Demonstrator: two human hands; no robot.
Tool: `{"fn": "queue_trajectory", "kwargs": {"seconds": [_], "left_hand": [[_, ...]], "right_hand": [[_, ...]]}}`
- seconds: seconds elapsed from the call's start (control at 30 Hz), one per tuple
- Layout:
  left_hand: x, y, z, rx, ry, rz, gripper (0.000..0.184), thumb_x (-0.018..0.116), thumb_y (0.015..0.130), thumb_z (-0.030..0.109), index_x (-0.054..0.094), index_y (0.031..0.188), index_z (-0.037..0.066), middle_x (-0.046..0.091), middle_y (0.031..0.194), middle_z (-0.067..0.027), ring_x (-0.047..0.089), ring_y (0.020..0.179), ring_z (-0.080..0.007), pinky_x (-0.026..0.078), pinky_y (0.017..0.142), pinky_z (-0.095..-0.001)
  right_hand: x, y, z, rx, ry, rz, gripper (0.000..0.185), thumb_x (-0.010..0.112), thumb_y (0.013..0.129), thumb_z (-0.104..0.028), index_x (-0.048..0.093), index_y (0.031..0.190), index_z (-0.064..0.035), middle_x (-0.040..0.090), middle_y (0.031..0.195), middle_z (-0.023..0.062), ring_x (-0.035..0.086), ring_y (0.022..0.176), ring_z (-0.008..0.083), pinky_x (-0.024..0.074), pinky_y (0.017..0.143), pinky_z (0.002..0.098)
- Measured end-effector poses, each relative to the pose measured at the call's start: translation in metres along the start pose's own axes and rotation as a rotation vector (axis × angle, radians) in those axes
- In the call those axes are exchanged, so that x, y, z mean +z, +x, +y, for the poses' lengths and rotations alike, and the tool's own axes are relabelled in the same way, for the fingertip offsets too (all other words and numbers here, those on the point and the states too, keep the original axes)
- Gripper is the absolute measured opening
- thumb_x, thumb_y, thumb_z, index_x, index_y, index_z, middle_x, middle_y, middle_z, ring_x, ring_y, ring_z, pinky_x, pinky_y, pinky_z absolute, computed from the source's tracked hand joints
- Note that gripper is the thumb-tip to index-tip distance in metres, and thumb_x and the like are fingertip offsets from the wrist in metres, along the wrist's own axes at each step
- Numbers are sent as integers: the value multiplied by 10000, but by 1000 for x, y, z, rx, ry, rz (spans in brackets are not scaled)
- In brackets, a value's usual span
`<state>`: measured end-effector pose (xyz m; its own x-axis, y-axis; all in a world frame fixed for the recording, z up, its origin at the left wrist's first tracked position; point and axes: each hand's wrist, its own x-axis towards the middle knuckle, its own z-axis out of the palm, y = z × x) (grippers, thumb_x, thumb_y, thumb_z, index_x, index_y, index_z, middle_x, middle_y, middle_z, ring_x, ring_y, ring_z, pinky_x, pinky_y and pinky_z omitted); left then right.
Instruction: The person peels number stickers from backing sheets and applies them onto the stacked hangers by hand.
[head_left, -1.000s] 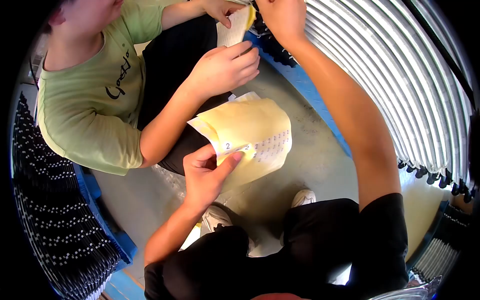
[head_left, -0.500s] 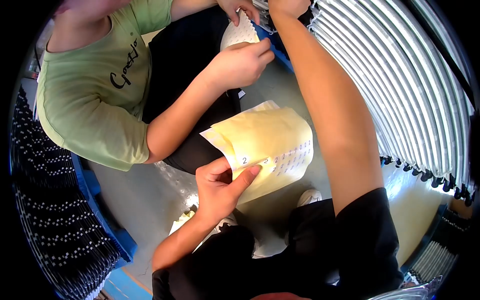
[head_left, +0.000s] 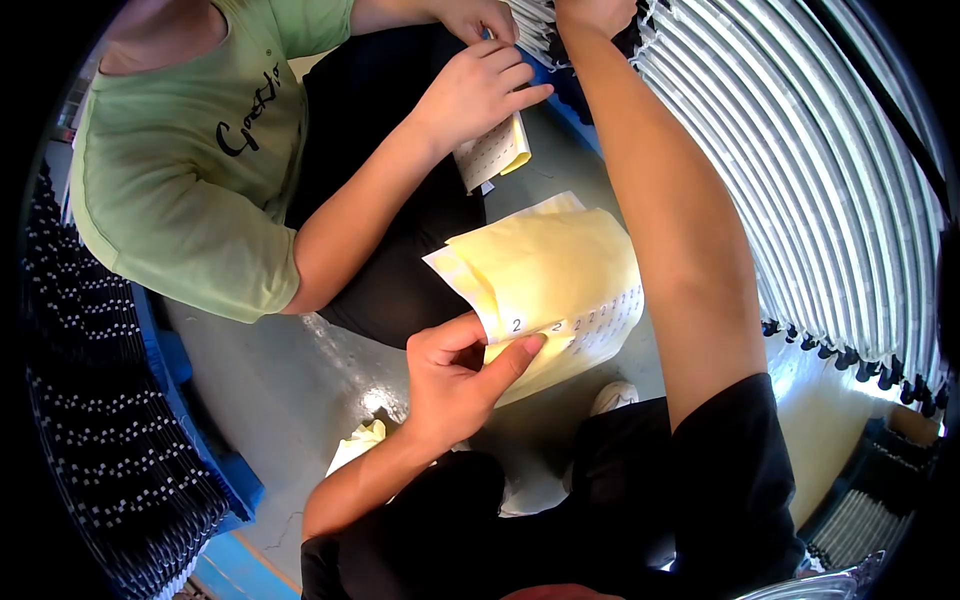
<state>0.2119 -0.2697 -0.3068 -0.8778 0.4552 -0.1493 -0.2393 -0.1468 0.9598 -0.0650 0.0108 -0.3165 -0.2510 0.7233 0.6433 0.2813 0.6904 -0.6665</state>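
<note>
My left hand (head_left: 465, 375) pinches a yellow sticker sheet (head_left: 560, 260) printed with rows of the numeral 2, its thumb on top near the left edge. The sheet is curled and hangs above the floor between my legs and a co-worker. My right hand (head_left: 597, 14) is at the top edge, partly cut off, beside the ends of the silvery tubes (head_left: 800, 180); its fingers and anything in them cannot be made out. A co-worker's hands hold a smaller sticker sheet (head_left: 492, 155) left of my right forearm.
The co-worker in a green shirt (head_left: 180, 200) crouches at the left. Dark rods (head_left: 120, 420) are stacked on a blue pallet (head_left: 240, 485) at the far left. Crumpled yellow paper (head_left: 358, 444) lies by my left forearm. More rods (head_left: 865, 525) stand at the lower right.
My left hand and its sheet have moved right. My right forearm has shifted, its hand now higher in view and nearer the edge. The co-worker's sheet is lower, below their hands.
</note>
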Motion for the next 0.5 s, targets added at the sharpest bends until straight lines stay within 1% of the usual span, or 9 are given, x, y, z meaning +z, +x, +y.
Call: {"fn": "queue_trajectory", "kwargs": {"seconds": [0.2, 0.27, 0.3, 0.37, 0.5], "left_hand": [[4, 1, -3, 38, 1, -35, 144, 699, 837, -54, 702, 981, -55, 712, 917, -77, 629, 823, -81, 476, 697, -210], [5, 0, -2, -28, 24, -43, 150, 700, 834, -56, 700, 983, -57, 711, 914, -85, 631, 831, -87, 475, 707, -214], [6, 0, -2, -27, 26, -44, 150, 700, 834, -56, 700, 983, -57, 711, 914, -85, 631, 831, -87, 475, 707, -214], [6, 0, -1, -9, 18, -53, 152, 701, 834, -55, 698, 985, -59, 709, 925, -87, 632, 844, -91, 475, 716, -217], [9, 0, -3, 9, 7, -58, 155, 697, 835, -58, 696, 990, -60, 708, 934, -90, 633, 847, -94, 478, 718, -220]], "right_hand": [[-3, -3, -3, -3, 24, -33, 200, 591, 861, -231, 703, 851, -66, 684, 822, 206, 661, 775, 411, 527, 730, 498], [0, -3, -2, 9, 86, -47, 201, 600, 858, -233, 703, 856, -61, 681, 819, 204, 658, 785, 410, 524, 732, 495], [2, -3, -1, 11, 88, -45, 201, 600, 858, -233, 703, 856, -61, 681, 819, 204, 658, 785, 410, 524, 732, 495], [1, -6, -3, 6, 157, -32, 204, 596, 861, -232, 698, 852, -56, 674, 822, 209, 652, 780, 415, 519, 724, 495], [-5, -8, -2, -26, 114, -84, 225, 590, 861, -228, 699, 875, -32, 663, 821, 230, 645, 765, 423, 517, 709, 495]]}}
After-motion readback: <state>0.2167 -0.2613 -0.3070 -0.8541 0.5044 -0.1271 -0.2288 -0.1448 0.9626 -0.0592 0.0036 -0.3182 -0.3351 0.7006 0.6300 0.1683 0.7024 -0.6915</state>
